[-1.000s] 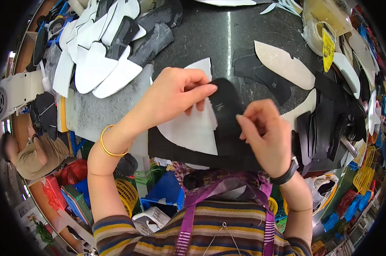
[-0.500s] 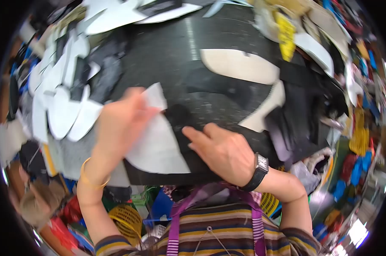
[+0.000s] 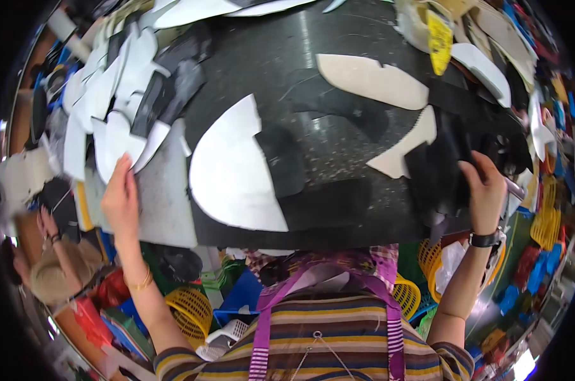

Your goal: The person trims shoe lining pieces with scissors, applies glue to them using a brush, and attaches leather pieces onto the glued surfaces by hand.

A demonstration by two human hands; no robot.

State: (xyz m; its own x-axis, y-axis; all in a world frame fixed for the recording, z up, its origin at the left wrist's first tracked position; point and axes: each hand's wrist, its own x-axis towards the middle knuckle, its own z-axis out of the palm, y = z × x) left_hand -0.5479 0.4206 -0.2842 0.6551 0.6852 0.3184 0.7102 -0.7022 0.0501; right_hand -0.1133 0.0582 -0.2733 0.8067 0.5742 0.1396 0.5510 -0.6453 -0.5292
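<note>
At the left, my left hand (image 3: 121, 200) has its fingertips together on the lower edge of a white piece (image 3: 114, 141) in a pile. My right hand (image 3: 488, 193) is at the far right, thumb and fingers curled at the edge of a black piece (image 3: 454, 162) among other dark strips. Between the hands, a large white rounded piece (image 3: 230, 171) lies flat on the dark table (image 3: 249, 70). A black rounded piece (image 3: 281, 159) lies beside it, partly covered by its edge.
Beige pieces (image 3: 373, 79) lie at the right centre, over thin dark ones. Grey plastic-like sheets (image 3: 187, 82) sit by the white pile. A yellow label (image 3: 439, 43) hangs at the back right. Yellow baskets (image 3: 190, 311) stand below the table edge. Another person (image 3: 62, 270) is at far left.
Both hands have left the middle pieces and moved apart, the left to the white pile and the right to the dark strips. The white and black pieces now lie released. The view has shifted.
</note>
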